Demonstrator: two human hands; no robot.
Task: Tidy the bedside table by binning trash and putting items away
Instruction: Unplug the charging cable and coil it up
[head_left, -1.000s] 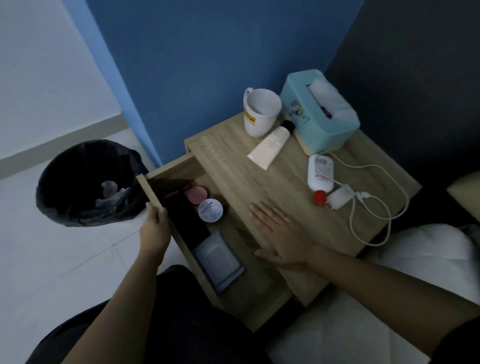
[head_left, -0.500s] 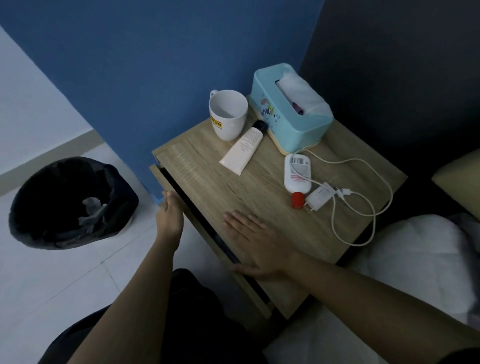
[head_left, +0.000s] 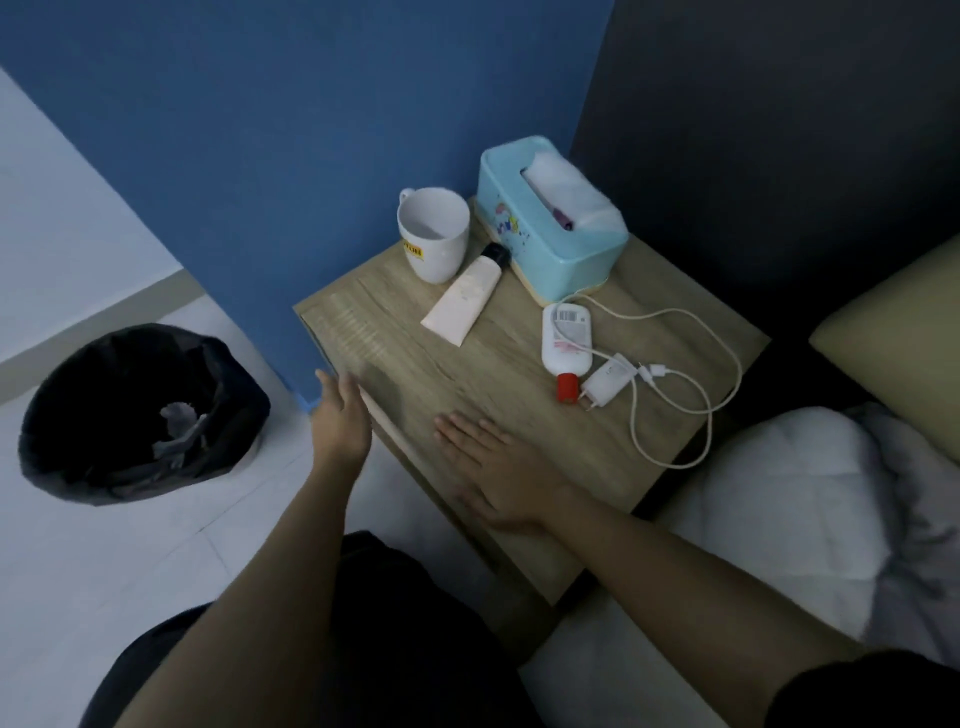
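Note:
The wooden bedside table (head_left: 405, 358) carries a white mug (head_left: 432, 233), a cream tube (head_left: 464, 300) lying flat, a teal tissue box (head_left: 545, 223), a white bottle with a red cap (head_left: 566, 345) and a white charger with its cable (head_left: 610, 384). Its drawer front (head_left: 395, 431) sits flush with the table. My left hand (head_left: 340, 418) is flat against that front edge, fingers straight, holding nothing. On the table top near the front lies my right hand (head_left: 493, 467), palm down, fingers spread.
A black-lined bin (head_left: 140, 410) with crumpled paper inside stands on the white floor to the left. A blue wall rises behind the table. White bedding (head_left: 779, 499) and a yellowish pillow (head_left: 893, 332) lie to the right.
The drawer, open a second ago with jars and a packet inside, has been pushed shut by my left hand. My right hand stayed flat on the table top.

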